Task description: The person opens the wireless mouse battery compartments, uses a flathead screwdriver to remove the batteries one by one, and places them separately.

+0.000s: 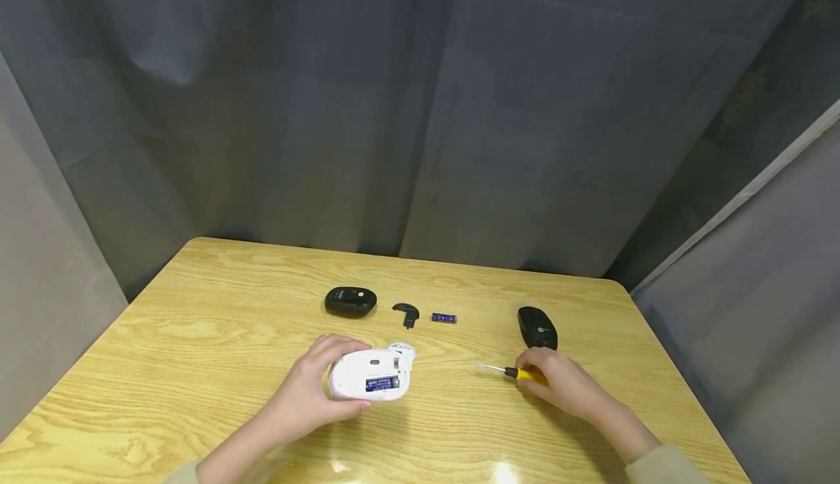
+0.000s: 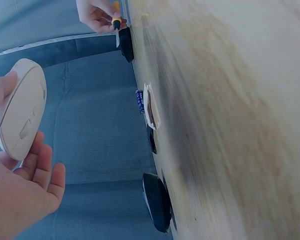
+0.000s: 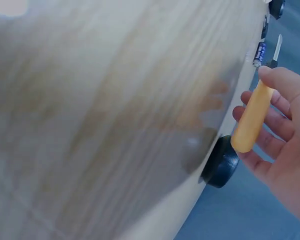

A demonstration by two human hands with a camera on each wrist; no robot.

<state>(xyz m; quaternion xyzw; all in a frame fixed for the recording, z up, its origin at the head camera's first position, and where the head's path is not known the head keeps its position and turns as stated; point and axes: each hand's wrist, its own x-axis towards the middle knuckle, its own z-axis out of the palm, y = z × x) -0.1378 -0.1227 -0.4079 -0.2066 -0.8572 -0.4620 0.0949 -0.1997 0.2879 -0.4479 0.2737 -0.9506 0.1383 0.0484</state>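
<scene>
My left hand (image 1: 311, 385) grips a white computer mouse (image 1: 350, 376) by its sides, fingers at the far edge and thumb at the near one. Its underside faces the head camera, with the battery bay uncovered and a blue battery (image 1: 382, 384) lying in it. A yellow-handled screwdriver (image 3: 254, 117) is held in my right hand (image 1: 566, 383), between thumb and fingers. Its metal tip points left in the head view. Just beyond the right hand sits a black mouse (image 1: 537, 325). On the table behind the white mouse lies a white battery cover (image 1: 404, 351).
Toward the back of the wooden table (image 1: 216, 353) another black mouse (image 1: 351, 302) lies at the left. Beside it are a black battery cover (image 1: 408, 313) and a loose blue battery (image 1: 444, 318). Dark curtains (image 1: 328, 119) hang behind the table.
</scene>
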